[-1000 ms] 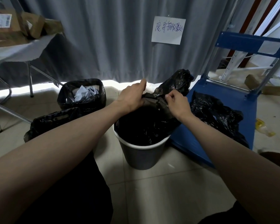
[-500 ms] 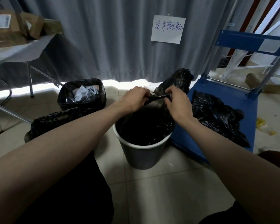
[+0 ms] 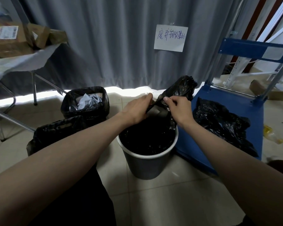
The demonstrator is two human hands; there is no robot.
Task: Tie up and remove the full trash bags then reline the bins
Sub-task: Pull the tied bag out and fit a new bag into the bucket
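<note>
Two hands pinched the top of a black bag over a grey bin.

The right hand (image 3: 180, 110) had thumb and fingers curled round a bunched strip of the bag (image 3: 147, 136), and the left hand (image 3: 136, 110) gripped the same strip from the other side, fingers closed on it. The taut strip ran between them, slanting up from left to right. Past the right fingers a loose tail of the bag stuck up and away toward the curtain (image 3: 104, 46). The rest of the bag sat inside the bin (image 3: 147, 163), which stood upright on the tiled floor. Just right of it lay a blue cart (image 3: 235, 101) carrying crumpled black plastic (image 3: 219, 121). To the left stood a second bin (image 3: 85, 103), lined in black and holding paper, and nearer the viewer a dark lump of black plastic (image 3: 55, 132). A handwritten sign (image 3: 170, 38) hung on the curtain.
</note>
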